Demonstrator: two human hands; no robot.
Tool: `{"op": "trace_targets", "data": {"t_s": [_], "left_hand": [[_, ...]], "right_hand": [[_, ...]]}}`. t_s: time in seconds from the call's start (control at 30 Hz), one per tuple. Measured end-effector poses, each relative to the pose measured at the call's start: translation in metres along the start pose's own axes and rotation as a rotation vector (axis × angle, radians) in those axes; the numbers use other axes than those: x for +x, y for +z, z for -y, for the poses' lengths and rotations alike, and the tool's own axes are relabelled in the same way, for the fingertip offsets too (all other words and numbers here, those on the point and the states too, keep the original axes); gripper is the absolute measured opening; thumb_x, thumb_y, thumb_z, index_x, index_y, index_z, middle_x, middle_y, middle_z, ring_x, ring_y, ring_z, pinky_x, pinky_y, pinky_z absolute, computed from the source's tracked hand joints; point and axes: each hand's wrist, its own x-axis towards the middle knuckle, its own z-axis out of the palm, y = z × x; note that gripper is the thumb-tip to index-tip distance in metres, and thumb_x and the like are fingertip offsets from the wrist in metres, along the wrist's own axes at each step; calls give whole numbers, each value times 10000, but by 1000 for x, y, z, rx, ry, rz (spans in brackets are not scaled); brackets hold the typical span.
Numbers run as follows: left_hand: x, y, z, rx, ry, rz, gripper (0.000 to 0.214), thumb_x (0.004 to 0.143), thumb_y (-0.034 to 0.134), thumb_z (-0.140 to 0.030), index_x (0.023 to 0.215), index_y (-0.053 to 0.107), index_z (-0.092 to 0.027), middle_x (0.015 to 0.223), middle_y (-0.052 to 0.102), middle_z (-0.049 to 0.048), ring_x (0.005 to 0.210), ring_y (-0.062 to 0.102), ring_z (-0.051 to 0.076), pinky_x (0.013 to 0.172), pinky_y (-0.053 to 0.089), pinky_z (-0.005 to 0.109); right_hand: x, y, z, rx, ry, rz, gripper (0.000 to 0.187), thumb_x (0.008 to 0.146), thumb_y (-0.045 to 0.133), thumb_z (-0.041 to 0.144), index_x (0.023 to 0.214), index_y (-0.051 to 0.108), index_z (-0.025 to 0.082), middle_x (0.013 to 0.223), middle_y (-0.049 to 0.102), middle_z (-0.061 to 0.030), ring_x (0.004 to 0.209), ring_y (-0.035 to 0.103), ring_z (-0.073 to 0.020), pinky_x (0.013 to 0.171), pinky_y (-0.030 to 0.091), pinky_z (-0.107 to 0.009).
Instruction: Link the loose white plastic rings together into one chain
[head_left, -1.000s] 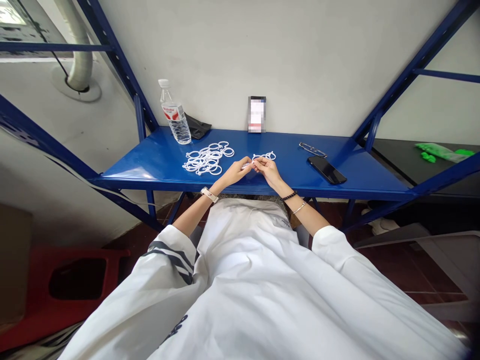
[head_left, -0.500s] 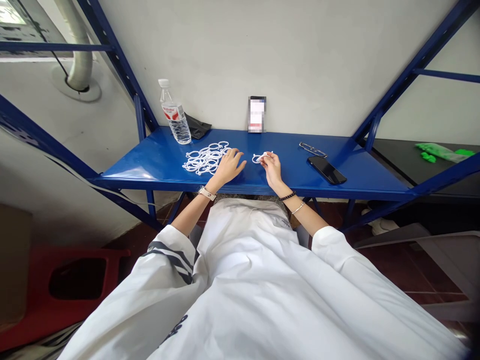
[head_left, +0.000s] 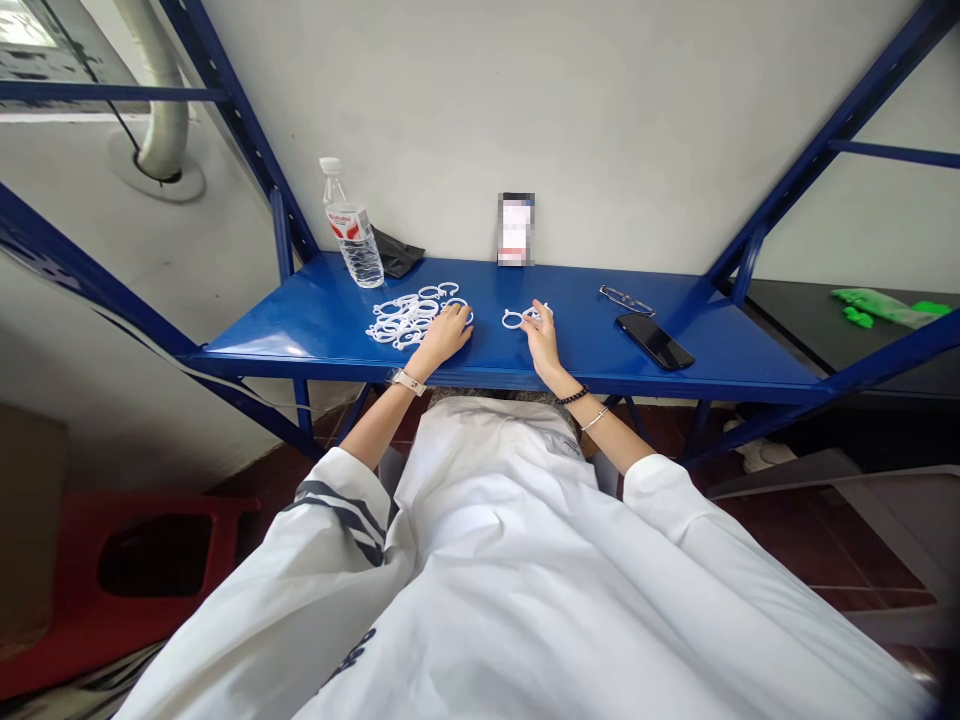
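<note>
A loose pile of white plastic curtain rings (head_left: 397,322) lies on the blue tabletop (head_left: 480,348), left of centre. At the pile's right edge, my left hand (head_left: 445,338) has its fingers closed on one white ring (head_left: 470,318), which partly shows past the fingertips. To the right, my right hand (head_left: 543,340) pinches white rings (head_left: 505,321) just over the table. One full loop sticks out on its left side, and more white plastic shows behind the fingers. How many rings it holds is partly hidden.
A water bottle (head_left: 352,240) and a black pouch (head_left: 397,252) stand behind the pile. A phone (head_left: 516,230) leans upright on the wall. Glasses (head_left: 626,299) and a black phone (head_left: 655,341) lie at the right. Blue frame posts flank the table.
My left hand has drawn in slightly and its spread fingers have closed on a ring. In my right hand, the rings have turned so that one loop shows more fully.
</note>
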Motion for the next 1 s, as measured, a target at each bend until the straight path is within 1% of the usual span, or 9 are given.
{"op": "trace_targets", "data": {"t_s": [0.13, 0.2, 0.23, 0.33, 0.43, 0.6, 0.77, 0.87, 1.0], "left_hand": [[3, 0, 1, -59, 7, -28, 68, 887, 566, -177, 879, 633, -187, 974, 656, 133, 947, 625, 280, 898, 516, 418], [4, -4, -3, -100, 26, -11, 123, 885, 580, -191, 766, 613, -191, 883, 646, 112, 860, 619, 256, 851, 519, 399], [5, -8, -5, -133, 45, 2, 149, 891, 584, -204, 745, 610, -190, 855, 645, 101, 830, 617, 243, 834, 519, 388], [6, -19, -17, -255, 124, 35, 172, 916, 589, -264, 780, 656, -183, 849, 676, 81, 833, 634, 223, 835, 521, 368], [5, -30, -30, -369, 181, 56, 175, 920, 604, -313, 888, 722, -188, 971, 729, 85, 937, 666, 229, 886, 527, 366], [2, -41, -44, -525, 252, 98, 264, 936, 597, -377, 979, 772, -185, 1113, 744, 103, 1007, 688, 233, 928, 534, 363], [1, -46, -49, -605, 280, 105, 337, 929, 611, -472, 983, 790, -192, 1091, 752, 98, 1002, 694, 236, 931, 536, 367], [1, -47, -49, -675, 264, 105, 373, 920, 618, -513, 1007, 782, -189, 1085, 749, 101, 1004, 695, 234, 939, 540, 369], [1, -46, -48, -793, 190, 55, 427, 881, 652, -567, 1019, 750, -175, 1130, 715, 121, 1041, 682, 233, 925, 560, 363]], "right_hand": [[-4, 0, 4, -32, -27, -12, 600, 781, 616, 276, 1377, 567, 316, 1587, 294, -91, 1161, 593, -229, 908, 568, -356], [-7, 0, 8, -35, -53, -9, 513, 781, 609, 271, 1292, 625, 303, 1576, 332, -83, 1076, 607, -197, 885, 565, -340], [-8, 0, 10, -36, -67, 7, 448, 783, 604, 274, 1227, 658, 291, 1534, 399, -80, 1039, 611, -187, 875, 562, -333], [-10, 2, 17, -18, -72, 87, 292, 781, 590, 286, 1046, 710, 256, 1267, 628, -67, 976, 621, -189, 823, 555, -316], [-11, 4, 22, 44, -19, 140, 255, 785, 588, 314, 994, 717, 244, 1094, 702, -49, 938, 641, -192, 754, 546, -296], [-11, 5, 26, 98, 18, 174, 297, 826, 619, 489, 975, 737, 260, 1013, 721, -19, 871, 650, -174, 697, 525, -275], [-13, 3, 29, 79, 3, 252, 450, 821, 608, 663, 872, 729, 232, 830, 697, -18, 777, 636, -172, 666, 490, -282], [-14, 1, 31, 99, 4, 265, 476, 804, 634, 692, 860, 716, 226, 722, 643, -4, 706, 598, -160, 658, 476, -290], [-16, 1, 32, 178, -1, 259, 442, 779, 698, 661, 858, 700, 226, 702, 604, 7, 682, 571, -141, 653, 471, -280]]}}
